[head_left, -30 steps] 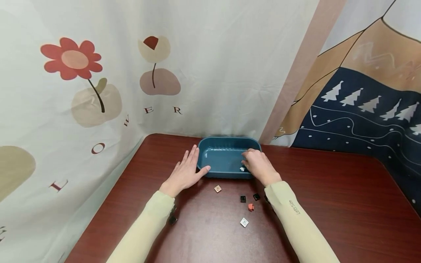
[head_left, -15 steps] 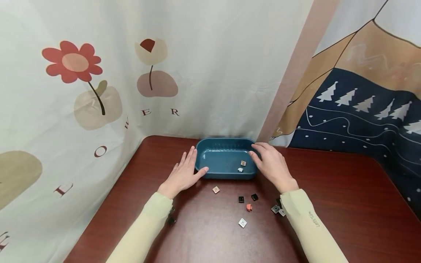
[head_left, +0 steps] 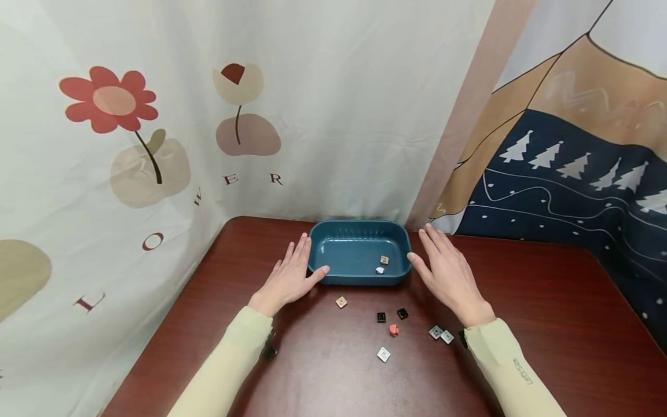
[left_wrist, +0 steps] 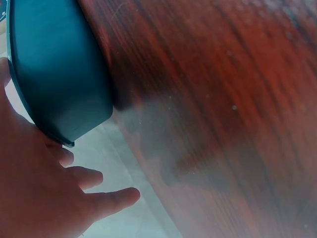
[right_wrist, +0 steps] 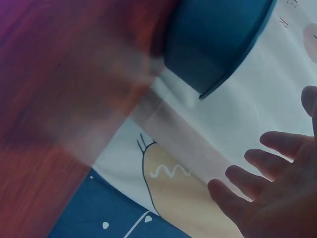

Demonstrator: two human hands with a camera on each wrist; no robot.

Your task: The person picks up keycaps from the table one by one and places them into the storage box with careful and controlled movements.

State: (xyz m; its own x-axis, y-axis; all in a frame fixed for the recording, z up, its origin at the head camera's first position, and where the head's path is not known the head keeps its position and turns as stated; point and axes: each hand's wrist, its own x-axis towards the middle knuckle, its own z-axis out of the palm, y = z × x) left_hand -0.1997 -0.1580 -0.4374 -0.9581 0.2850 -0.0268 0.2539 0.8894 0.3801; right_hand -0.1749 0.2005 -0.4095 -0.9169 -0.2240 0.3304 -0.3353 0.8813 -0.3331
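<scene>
A teal, rounded rectangular tray (head_left: 339,280) stands near the table's back edge. Inside it, toward the right, lie a beige square keycap-like piece (head_left: 384,260) and a small white piece (head_left: 380,270). My left hand (head_left: 286,280) rests its straight fingers along the tray's left side, as the left wrist view also shows. To the right of the tray my right hand (head_left: 449,275) has its fingers spread and holds nothing; in the right wrist view a gap shows between it and the tray.
In front of the tray lie a beige piece (head_left: 341,302), two black pieces (head_left: 381,317), a red piece (head_left: 394,330), a white piece (head_left: 383,354) and two grey pieces (head_left: 441,334). A printed curtain (head_left: 333,116) hangs behind the table (head_left: 312,370).
My right hand has come out of the tray and moved right, its fingers opening. The beige piece now shows in the tray, and the grey pieces are uncovered. My left hand has stayed.
</scene>
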